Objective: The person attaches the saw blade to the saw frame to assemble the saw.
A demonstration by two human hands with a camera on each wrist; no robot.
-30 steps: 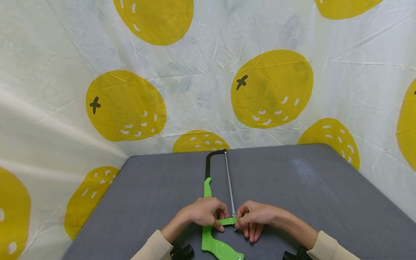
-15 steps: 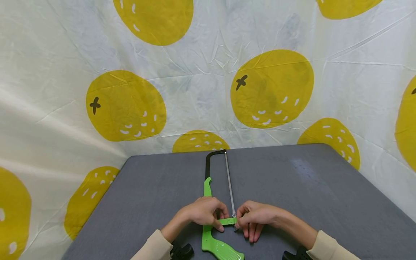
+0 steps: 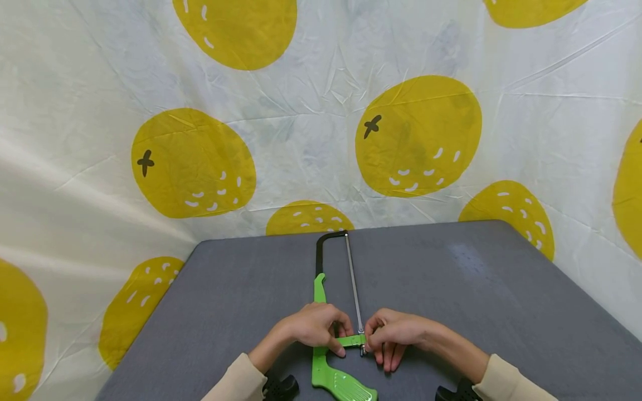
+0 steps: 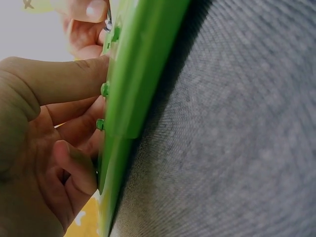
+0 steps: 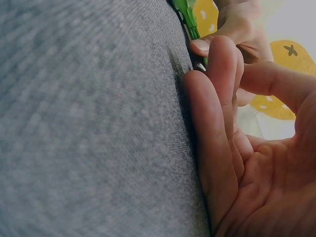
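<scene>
A hacksaw (image 3: pixel 319 291) with a green handle and black front bow lies flat on the grey table, its bow pointing away from me. The thin metal blade (image 3: pixel 353 284) runs along its right side to a green cross arm (image 3: pixel 357 340). My left hand (image 3: pixel 315 325) reaches over the frame and holds that cross arm between thumb and fingers. At the arm's right end, my right hand (image 3: pixel 397 330) pinches a small metal fitting (image 3: pixel 363 350) with thumb and index finger. Those fingertips partly cover the fitting, so its exact shape is hidden. The right hand's other fingers touch the table.
The grey cloth-covered table (image 3: pixel 241 289) stretches to both sides of the saw. Behind it hangs a pale sheet (image 3: pixel 306 145) printed with yellow fruit. Black wrist devices (image 3: pixel 282 388) show below both sleeves.
The head view has shifted very slightly. Both hands keep their hold in the same place, with the right fingertips moving only slightly at the metal fitting. The hacksaw stays put.
</scene>
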